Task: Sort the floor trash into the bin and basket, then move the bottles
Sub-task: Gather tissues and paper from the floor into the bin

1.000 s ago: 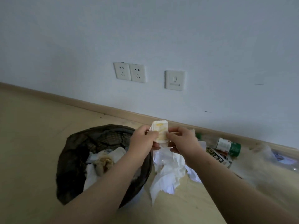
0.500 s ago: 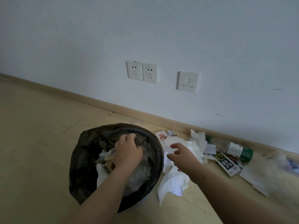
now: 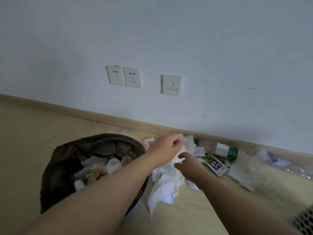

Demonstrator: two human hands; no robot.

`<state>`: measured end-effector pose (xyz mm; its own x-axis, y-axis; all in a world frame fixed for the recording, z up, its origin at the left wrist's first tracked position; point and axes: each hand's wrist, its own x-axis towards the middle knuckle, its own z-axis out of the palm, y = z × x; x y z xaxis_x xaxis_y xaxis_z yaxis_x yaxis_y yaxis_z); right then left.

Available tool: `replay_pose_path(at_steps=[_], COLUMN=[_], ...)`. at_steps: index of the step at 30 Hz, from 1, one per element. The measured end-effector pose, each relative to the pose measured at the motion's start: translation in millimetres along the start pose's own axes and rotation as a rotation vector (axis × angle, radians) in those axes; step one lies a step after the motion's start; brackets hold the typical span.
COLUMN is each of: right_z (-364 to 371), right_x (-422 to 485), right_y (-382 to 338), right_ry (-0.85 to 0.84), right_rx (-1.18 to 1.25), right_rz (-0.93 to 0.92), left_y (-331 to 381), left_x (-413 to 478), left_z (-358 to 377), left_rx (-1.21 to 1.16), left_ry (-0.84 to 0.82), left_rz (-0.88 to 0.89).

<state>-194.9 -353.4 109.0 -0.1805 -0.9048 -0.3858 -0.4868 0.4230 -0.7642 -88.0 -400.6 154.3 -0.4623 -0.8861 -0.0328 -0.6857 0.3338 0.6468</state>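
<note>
1. Currently both hands are over a heap of crumpled white tissue (image 3: 166, 187) on the floor. The left hand (image 3: 166, 147) reaches across with its fingers curled at the heap's far edge. Whether they pinch any paper cannot be told. The right hand (image 3: 188, 164) hovers just beside it, thumb and fingers loosely apart, holding nothing.
2. The step in hand looks like the sorting stage: paper waste is being gathered for the bin, and the bottles have not yet been moved.
3. The next move calls for a firm bunch of tissue, lifted clear and carried left over the bin's rim. The sheets are soft and layered, so loose ones may trail or drop.
4. A black-lined mesh bin (image 3: 55, 175) stands just left of the heap, under the left forearm. It is partly filled with tissue and brownish paper.
5. Right of the heap lie a dark printed wrapper (image 3: 214, 165) and a bottle (image 3: 226, 150) with a white and green label. The bottle is on its side near the skirting board. Blurred clear plastic (image 3: 254, 168) lies further right.
6. The wrapper lies close against the tissue and could be swept up with it.
7. A grille (image 3: 303, 221) shows at the bottom right corner; whether it is the basket cannot be told.
</note>
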Motion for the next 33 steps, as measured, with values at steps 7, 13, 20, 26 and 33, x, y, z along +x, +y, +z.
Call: replay_pose_path(at_steps=[7,13,20,26,33], right_z=[-39,-49,-36,-37,-44], right_x=[-2,-17,-25,-21,-31], right_y=[52,97,138,150,152], right_ry=[0.108,0.095,0.003,0.01,-0.021], right_rx=[-0.099,-0.195,-0.289,-0.298,-0.341], right_rz=[0.131,0.225,0.309,0.348,0.319], left_y=[5,-28,-78,-95,-55], left_x=[56,55,79,26,-7], left_z=[59,113,129,172,194], left_rx=[0.352,0.528,0.478,0.533,0.507], left_ry=[-0.287,-0.209,-0.487,-0.707,-0.712], left_rz=[-0.284,-0.301,-0.357,-0.164,0.172])
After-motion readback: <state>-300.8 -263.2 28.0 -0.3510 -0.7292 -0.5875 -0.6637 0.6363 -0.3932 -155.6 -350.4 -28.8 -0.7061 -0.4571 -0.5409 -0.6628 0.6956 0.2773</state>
